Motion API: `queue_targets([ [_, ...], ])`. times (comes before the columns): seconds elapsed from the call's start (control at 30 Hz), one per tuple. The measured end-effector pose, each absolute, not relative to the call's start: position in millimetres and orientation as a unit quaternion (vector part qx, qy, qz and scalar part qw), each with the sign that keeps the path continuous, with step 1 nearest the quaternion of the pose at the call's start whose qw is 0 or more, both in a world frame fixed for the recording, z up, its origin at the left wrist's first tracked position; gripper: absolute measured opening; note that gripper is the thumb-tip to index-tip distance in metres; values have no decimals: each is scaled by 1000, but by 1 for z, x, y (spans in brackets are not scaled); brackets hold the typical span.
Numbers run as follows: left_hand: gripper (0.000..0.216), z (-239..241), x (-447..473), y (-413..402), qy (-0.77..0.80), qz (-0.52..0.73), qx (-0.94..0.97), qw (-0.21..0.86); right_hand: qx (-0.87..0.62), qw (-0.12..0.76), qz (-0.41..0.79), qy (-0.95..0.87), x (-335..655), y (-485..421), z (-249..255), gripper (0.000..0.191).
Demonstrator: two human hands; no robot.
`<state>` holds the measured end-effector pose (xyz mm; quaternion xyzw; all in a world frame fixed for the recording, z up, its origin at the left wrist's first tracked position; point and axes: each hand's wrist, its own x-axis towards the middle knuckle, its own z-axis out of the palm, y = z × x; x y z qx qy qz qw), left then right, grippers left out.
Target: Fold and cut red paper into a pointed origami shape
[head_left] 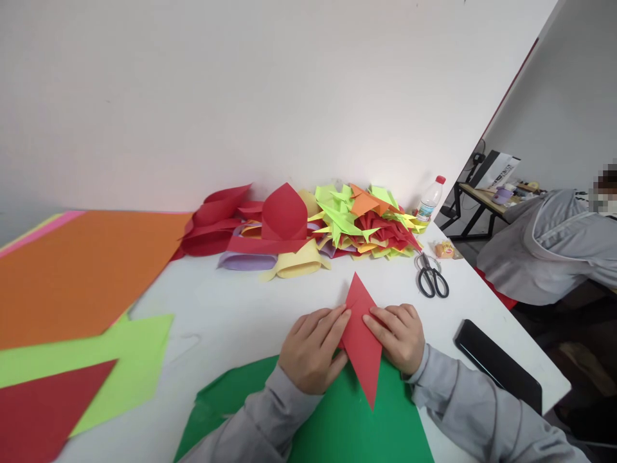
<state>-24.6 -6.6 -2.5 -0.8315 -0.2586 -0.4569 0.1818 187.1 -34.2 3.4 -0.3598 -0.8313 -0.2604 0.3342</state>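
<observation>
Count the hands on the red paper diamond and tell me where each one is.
2: the left hand at the left edge of the red paper diamond, the right hand at its right edge. No third hand shows there.

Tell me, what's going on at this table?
A person is handling a folded red paper over a green sheet. The left hand grips one edge; the right hand has its fingers on the opposite edge. Beyond lies a pile of folded paper shapes, with scissors nearby on the right.
</observation>
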Motion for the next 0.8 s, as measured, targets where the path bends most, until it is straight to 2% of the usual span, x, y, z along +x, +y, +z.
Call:
queue_targets([
  [0.43, 57, -11, -26, -4, -258, -498, -815, 146, -426, 368, -221, -797, 186, -34, -3, 48],
  [0.5, 57, -15, -28, -1, -272, -515, -804, 124, -450, 402, -230, -763, 185, -35, -4, 55],
  [0.57, 51, -17, -30, 2, -274, -541, -790, 88, -479, 469, -203, -714, 185, -34, -7, 69],
  [0.67, 36, -17, -31, 1, -279, -614, -738, -29, -499, 569, -54, -651, 185, -29, -13, 84],
  [0.77, 18, -15, -24, -9, -368, -660, -619, -214, -448, 591, 161, -651, 182, -23, -17, 80],
  [0.8, 25, -14, -20, -15, -412, -643, -578, -287, -425, 588, 242, -644, 179, -22, -18, 79],
])
